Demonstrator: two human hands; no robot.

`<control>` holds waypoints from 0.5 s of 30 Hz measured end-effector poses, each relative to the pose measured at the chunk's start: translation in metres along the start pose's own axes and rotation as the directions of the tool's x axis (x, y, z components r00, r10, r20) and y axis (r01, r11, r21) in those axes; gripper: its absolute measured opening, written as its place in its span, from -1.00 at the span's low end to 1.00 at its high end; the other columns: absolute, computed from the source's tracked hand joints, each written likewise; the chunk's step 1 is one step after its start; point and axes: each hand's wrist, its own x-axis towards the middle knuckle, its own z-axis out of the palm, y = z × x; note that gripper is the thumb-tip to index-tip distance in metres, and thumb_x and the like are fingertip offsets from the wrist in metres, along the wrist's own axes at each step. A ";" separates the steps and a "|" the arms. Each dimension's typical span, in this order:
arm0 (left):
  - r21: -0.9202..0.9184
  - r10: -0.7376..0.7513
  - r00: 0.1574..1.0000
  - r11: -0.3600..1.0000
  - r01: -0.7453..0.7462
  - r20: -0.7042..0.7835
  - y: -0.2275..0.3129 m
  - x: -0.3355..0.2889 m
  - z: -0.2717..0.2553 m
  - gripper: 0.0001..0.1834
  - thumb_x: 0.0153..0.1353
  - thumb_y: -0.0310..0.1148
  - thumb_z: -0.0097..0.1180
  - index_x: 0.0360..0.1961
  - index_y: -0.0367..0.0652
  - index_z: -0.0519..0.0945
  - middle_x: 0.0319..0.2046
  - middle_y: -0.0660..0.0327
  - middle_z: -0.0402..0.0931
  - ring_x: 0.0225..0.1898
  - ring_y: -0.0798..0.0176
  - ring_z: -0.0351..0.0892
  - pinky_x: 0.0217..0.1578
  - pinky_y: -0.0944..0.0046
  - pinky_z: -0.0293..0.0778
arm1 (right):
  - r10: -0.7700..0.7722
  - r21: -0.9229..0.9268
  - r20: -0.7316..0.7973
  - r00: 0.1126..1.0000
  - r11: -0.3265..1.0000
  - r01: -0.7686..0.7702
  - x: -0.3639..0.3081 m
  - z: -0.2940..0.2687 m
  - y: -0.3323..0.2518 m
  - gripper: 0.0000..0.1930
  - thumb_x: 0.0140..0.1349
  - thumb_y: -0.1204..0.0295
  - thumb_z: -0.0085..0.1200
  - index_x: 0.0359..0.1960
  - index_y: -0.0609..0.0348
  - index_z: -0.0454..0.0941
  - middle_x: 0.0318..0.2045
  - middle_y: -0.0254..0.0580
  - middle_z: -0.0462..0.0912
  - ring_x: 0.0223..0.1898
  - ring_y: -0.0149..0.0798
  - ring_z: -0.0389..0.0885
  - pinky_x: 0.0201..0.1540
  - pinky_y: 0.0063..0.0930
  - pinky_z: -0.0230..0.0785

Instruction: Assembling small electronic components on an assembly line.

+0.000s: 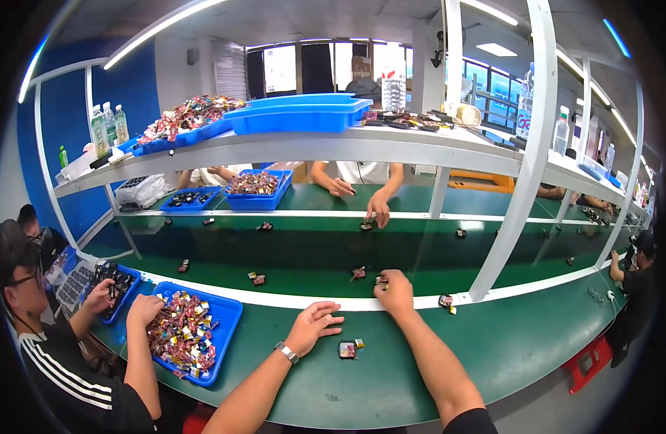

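My left hand (313,331), with a metal watch on its wrist, hovers over the green bench, fingers stretched and holding nothing. Just right of it on the bench lies a small black electronic part (347,351) with a yellow-and-white tab. My right hand (395,292) reaches over the white rail to the belt. Its fingers are closed on a similar small dark electronic part (381,281), partly hidden by them. Close by on the belt sits another small part with red wires (358,273).
A blue tray (233,318) heaped with wired parts stands left, with a co-worker's hand (145,309) in it. More parts (256,278) lie along the dark green belt (311,249). White posts (517,159) carry a shelf with blue trays (297,119). Across the belt, another person's hands (377,211) work.
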 end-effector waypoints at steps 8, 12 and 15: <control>0.061 -0.019 0.999 0.998 0.018 0.028 -0.001 -0.002 -0.007 -0.69 0.38 -0.48 -0.05 0.12 -0.28 0.37 0.14 -0.01 0.44 0.10 0.05 0.54 0.06 0.11 0.56 | 0.030 -0.378 0.132 0.991 0.926 0.022 0.019 0.020 -0.014 -0.46 -0.04 0.31 0.24 0.02 0.25 0.44 -0.12 0.00 0.57 0.03 0.09 0.45 0.09 -0.11 0.36; 0.043 -0.012 0.999 0.999 0.010 0.052 -0.003 0.000 -0.006 -0.70 0.38 -0.46 -0.05 0.11 -0.29 0.37 0.11 -0.01 0.46 0.06 0.08 0.56 0.03 0.12 0.57 | 0.157 -0.321 0.193 0.968 0.943 -0.089 0.026 0.051 -0.014 -0.58 -0.01 0.32 0.25 -0.14 0.25 0.45 -0.18 0.04 0.59 -0.02 0.09 0.48 0.04 -0.10 0.39; 0.004 -0.025 0.998 1.000 0.024 0.049 -0.001 0.002 -0.007 -0.69 0.37 -0.49 -0.06 0.12 -0.29 0.38 0.09 -0.01 0.47 0.03 0.13 0.57 0.01 0.17 0.58 | 0.179 -0.308 0.127 0.976 0.942 -0.133 0.029 0.063 -0.009 -0.62 -0.01 0.36 0.24 -0.17 0.26 0.46 -0.22 0.04 0.60 -0.06 0.10 0.50 0.00 -0.10 0.41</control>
